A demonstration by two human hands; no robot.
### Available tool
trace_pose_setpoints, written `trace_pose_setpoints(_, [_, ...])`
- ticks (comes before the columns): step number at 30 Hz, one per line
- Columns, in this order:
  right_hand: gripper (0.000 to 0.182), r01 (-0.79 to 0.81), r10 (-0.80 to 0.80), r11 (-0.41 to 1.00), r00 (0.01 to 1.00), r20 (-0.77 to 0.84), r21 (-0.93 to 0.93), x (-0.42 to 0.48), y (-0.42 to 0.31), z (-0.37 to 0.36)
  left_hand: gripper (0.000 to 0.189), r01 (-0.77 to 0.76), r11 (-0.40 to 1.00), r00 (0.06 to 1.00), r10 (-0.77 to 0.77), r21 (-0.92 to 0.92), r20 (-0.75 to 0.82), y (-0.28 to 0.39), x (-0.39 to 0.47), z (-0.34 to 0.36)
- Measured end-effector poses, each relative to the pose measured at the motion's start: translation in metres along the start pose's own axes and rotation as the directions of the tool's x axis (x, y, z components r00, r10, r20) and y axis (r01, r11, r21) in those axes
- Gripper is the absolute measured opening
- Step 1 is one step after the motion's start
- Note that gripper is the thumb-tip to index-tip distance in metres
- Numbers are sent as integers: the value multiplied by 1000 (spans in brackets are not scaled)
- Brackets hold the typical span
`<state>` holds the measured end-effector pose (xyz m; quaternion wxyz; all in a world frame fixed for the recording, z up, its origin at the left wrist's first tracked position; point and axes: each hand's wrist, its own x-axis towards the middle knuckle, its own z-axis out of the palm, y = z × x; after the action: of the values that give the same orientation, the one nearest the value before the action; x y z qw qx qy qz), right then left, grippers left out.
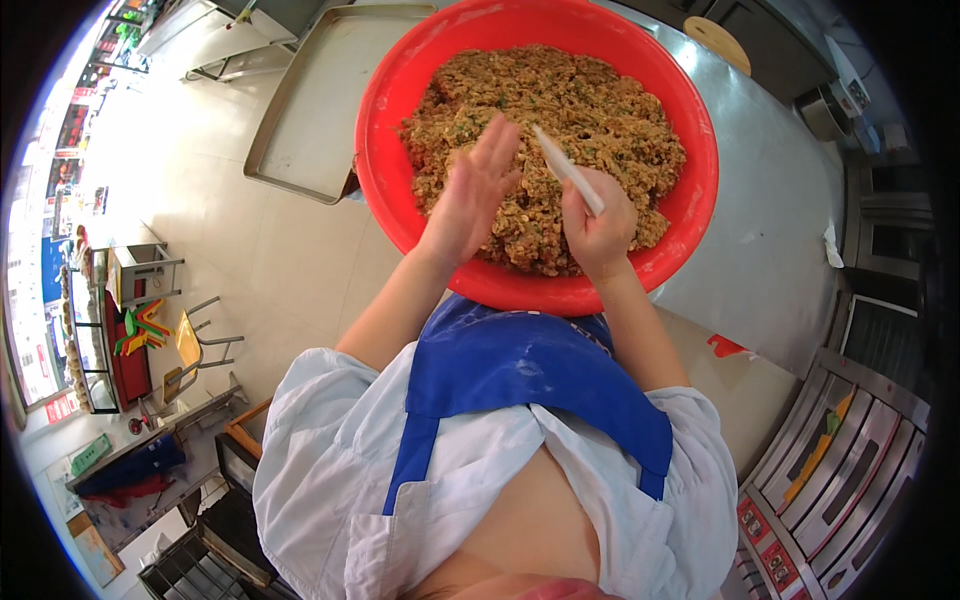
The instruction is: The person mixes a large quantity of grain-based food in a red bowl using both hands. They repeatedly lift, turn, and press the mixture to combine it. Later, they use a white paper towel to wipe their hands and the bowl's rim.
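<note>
A large red plastic basin [384, 161] stands before me, holding a mound of brown, crumbly mixture [555, 90] with green flecks. My right hand [606, 229] grips a white, flat scraper [564, 166], seen nearly edge-on with its far end pointing up and left. Over the near left part of the mixture is my left hand [471, 199], palm turned inward and fingers stretched out, with nothing in it. It looks slightly blurred, and whether it touches the mixture I cannot tell.
Left of the basin lies a shallow metal baking tray [315, 112]. A metal worktop [772, 202] extends to the right, with a round wooden board [717, 45] toward the back. A steel deck oven [832, 465] stands at lower right, a chair [189, 345] at left.
</note>
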<state>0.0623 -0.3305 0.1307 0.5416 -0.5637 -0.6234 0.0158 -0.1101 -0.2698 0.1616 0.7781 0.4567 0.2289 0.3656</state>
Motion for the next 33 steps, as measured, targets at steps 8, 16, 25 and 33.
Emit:
trace_pose_setpoints(8, [13,116,-116,993,993,8,-20,-1,4,2,91,268,794,960,-267,-545,83,-22,-18,13])
trace_pose_setpoints(16, [8,-29,5,976,994,110,218,-4,-13,-5,44,-117,983,984,134,144,-118,-12,-16,-6])
trace_pose_setpoints(25, [17,-440,534,716,845,-20,541,-12,-17,-2,36,118,962,991,-132,247,38,-24,-24,-19])
trace_pose_setpoints(33, [40,-267,940,324,200,-277,908,-21,107,-159,49,-127,446,971,240,886,18,-37,-1,-19])
